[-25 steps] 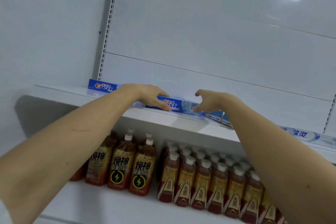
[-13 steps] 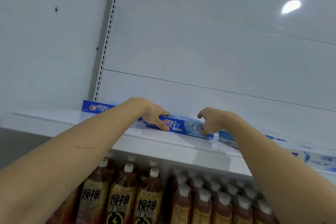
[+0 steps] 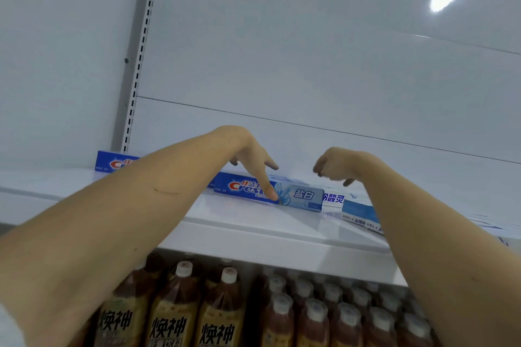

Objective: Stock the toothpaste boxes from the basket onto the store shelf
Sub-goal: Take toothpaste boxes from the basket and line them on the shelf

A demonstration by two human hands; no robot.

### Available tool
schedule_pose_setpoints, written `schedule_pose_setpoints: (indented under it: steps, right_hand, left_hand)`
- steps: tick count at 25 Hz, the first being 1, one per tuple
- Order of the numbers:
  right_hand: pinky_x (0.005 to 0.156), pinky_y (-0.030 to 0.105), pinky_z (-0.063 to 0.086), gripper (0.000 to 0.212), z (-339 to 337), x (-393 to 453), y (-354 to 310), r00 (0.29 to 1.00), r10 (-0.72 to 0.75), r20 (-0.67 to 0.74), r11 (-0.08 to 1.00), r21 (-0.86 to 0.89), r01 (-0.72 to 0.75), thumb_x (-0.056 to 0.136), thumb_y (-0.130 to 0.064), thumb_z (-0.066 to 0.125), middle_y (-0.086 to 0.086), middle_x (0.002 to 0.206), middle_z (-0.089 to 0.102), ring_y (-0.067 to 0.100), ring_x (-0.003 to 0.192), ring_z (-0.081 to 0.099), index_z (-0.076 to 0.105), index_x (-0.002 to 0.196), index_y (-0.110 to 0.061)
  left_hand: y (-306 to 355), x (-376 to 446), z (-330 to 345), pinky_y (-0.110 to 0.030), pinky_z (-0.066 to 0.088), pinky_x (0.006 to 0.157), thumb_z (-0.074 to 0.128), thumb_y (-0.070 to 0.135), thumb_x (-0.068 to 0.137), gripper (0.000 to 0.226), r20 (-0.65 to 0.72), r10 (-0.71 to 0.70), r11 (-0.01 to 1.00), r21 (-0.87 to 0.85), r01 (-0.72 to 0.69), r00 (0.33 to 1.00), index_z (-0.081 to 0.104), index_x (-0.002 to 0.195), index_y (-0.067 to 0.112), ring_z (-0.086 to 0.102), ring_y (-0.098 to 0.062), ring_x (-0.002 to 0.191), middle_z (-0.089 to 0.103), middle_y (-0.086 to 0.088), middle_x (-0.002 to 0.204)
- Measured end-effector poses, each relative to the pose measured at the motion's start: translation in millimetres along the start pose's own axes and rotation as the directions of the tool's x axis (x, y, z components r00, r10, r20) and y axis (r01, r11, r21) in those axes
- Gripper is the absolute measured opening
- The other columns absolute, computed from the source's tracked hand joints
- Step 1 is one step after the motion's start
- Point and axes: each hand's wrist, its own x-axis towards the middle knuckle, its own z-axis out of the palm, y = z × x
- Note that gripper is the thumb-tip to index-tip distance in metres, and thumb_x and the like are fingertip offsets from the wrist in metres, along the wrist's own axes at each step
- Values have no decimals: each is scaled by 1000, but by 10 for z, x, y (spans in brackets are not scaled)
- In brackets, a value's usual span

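Note:
A blue Crest toothpaste box (image 3: 298, 197) lies lengthwise on the white upper shelf (image 3: 239, 222). My left hand (image 3: 249, 160) hovers over it with fingers spread, and one fingertip touches the box's front face. My right hand (image 3: 337, 165) hangs just above the shelf to the right of that box, fingers loosely curled, holding nothing. A second Crest box (image 3: 112, 162) lies at the shelf's far left, partly behind my left forearm. A white and blue box (image 3: 334, 199) and a light blue box (image 3: 359, 213) lie to the right. The basket is out of view.
Below the upper shelf stand rows of brown drink bottles (image 3: 174, 315), yellow-labelled on the left and white-capped ones (image 3: 313, 315) on the right. A slotted metal upright (image 3: 138, 59) runs up the white back panel at the left.
Both hands have let go of the Crest box, which now rests on the shelf. My left hand opened and lifted, one finger still on the box. My right hand drew back to the right.

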Motion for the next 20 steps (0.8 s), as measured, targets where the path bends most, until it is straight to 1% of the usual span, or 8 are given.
schedule_pose_setpoints:
  steps: [2, 4, 6, 7, 9, 14, 17, 20]
  right_hand:
    - [93, 34, 49, 52, 65, 4, -69, 992, 29, 123, 979, -204, -3, 97, 0, 36, 3, 147, 48, 29, 128, 52, 47, 145, -19]
    - [100, 34, 44, 53, 137, 108, -87, 985, 39, 166, 955, -297, 12, 99, -4, 36, 4, 152, 41, 29, 134, 45, 41, 149, -22]
    - [103, 37, 45, 49, 188, 235, -56, 982, 61, 181, 944, -330, 2, 99, -8, 37, 9, 149, 44, 32, 132, 45, 45, 146, -17]
    - [103, 40, 47, 48, 214, 305, -12, 980, 82, 180, 949, -314, -21, 97, -10, 38, 10, 147, 47, 33, 129, 48, 49, 143, -15]
    - [99, 44, 51, 46, 219, 389, 49, 978, 115, 177, 954, -293, -59, 94, -13, 40, 12, 144, 50, 34, 124, 53, 53, 139, -12]
    - [83, 37, 54, 44, 170, 456, -40, 973, 148, 178, 940, -332, -82, 93, -13, 43, 9, 138, 55, 23, 107, 61, 57, 135, -14]
    - [98, 40, 52, 35, 135, 520, -228, 979, 125, 158, 982, -164, -99, 98, -10, 41, 16, 127, 64, 26, 95, 62, 57, 126, 3]
    - [108, 42, 44, 37, 92, 549, -425, 976, 134, 173, 990, -74, -122, 102, -11, 39, 20, 132, 60, 31, 121, 59, 49, 132, 8]
  left_hand:
    - [150, 54, -31, -52, 23, 118, 74, 68, 67, 112, 6, 4, 1000, 5, -4, 1000, 8, 154, 42, 17, -28, 149, 13, 4, 164]
    - [229, 123, -27, -53, 24, 118, 74, 66, 68, 112, 5, 2, 1000, -8, -2, 1000, 7, 154, 43, 19, -28, 149, 14, 3, 163]
    - [206, 198, 36, -50, 36, 112, 74, 64, 71, 108, 15, 27, 998, -64, -26, 1000, 9, 154, 41, 40, -27, 139, 31, 1, 157]
    - [164, 216, 80, -47, 46, 105, 73, 62, 73, 104, 24, 44, 994, -105, -41, 999, 11, 154, 40, 54, -26, 126, 43, 1, 148]
    - [76, 225, 135, -42, 53, 97, 72, 61, 75, 100, 33, 51, 984, -175, -45, 998, 14, 153, 41, 65, -23, 109, 52, 2, 136]
    - [38, 169, 201, -40, 57, 91, 75, 65, 68, 102, 5, 39, 973, -228, -37, 999, 20, 151, 42, 68, -20, 101, 58, 4, 131]
    - [-78, 182, 228, -40, 57, 91, 79, 66, 61, 109, 4, 13, 968, -250, -12, 1000, 20, 150, 45, 68, -20, 101, 57, 6, 134]
    - [-293, 173, 214, -42, 54, 95, 83, 55, 64, 107, 11, -51, 955, -291, 52, 999, 23, 151, 41, 65, -23, 108, 52, 3, 139]
